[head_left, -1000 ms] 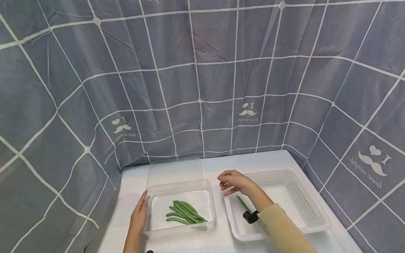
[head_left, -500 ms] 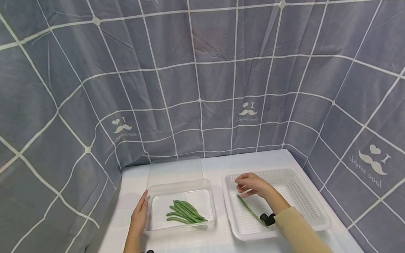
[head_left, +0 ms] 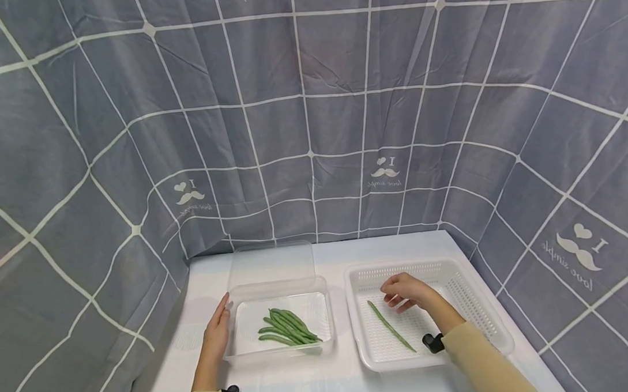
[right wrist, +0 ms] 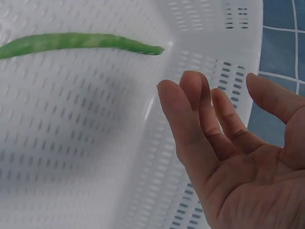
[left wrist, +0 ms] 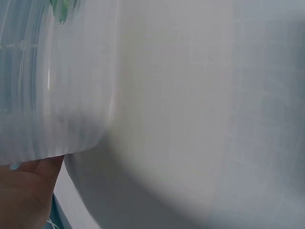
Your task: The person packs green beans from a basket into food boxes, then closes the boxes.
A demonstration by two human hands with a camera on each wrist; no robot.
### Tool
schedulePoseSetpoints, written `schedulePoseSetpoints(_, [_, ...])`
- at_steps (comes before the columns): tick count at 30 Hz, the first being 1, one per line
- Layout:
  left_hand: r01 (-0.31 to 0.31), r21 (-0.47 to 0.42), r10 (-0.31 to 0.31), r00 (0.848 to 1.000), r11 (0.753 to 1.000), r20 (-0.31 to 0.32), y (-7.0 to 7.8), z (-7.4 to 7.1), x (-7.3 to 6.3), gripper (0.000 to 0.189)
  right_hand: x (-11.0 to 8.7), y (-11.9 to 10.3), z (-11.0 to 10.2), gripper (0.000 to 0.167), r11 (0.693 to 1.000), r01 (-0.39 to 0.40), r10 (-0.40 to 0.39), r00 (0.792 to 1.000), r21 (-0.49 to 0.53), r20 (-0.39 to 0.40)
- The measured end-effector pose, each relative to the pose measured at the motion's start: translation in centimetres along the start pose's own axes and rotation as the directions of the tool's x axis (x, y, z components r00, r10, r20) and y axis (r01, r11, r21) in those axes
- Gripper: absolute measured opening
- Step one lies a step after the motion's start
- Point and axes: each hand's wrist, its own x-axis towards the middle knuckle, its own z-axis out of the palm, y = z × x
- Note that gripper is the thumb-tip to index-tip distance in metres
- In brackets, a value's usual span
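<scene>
Several green beans (head_left: 290, 328) lie bunched in a clear plastic box (head_left: 278, 354) on the left of the table. My left hand (head_left: 215, 335) rests against the box's left wall with fingers straight; the left wrist view shows its fingers at the box wall (left wrist: 81, 114). A single green bean (head_left: 391, 327) lies in the white perforated basket (head_left: 369, 361) on the right. Above that basket, just right of the bean, hovers my right hand (head_left: 407, 291). In the right wrist view its fingers are loosely bent, hold nothing, and stand apart from the bean (right wrist: 81, 42).
A clear flat lid (head_left: 272, 258) lies behind the box. The white table (head_left: 341, 368) shows as a narrow strip between box and basket. Grey checked curtains (head_left: 337, 126) enclose the table at the back and sides.
My right hand has moved right, from the gap near the basket's left rim to over the basket, uncovering the whole single bean. My left hand stays at the box.
</scene>
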Motion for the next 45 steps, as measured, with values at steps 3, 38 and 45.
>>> schedulePoseSetpoints(3, [0.002, 0.003, -0.002, 1.0, 1.0, -0.006, 0.0, 0.0, 0.1, 0.054, 0.0, 0.3, -0.1, 0.035, 0.999, -0.024, 0.024, 1.0, -0.035, 0.002])
schedulePoseSetpoints(38, [-0.015, 0.004, 0.015, 1.0, 1.0, -0.024, -0.4, 0.1, 0.1, 0.054, 1.4, 2.0, 3.8, 0.021, 0.942, -0.086, 0.088, 0.996, -0.324, -0.006])
schedulePoseSetpoints(45, [-0.013, 0.006, 0.013, 1.0, 1.0, -0.022, -0.4, 0.0, 0.0, 0.054, 1.5, 2.6, 4.7, 0.027, 0.921, -0.055, 0.045, 0.998, -0.385, -0.037])
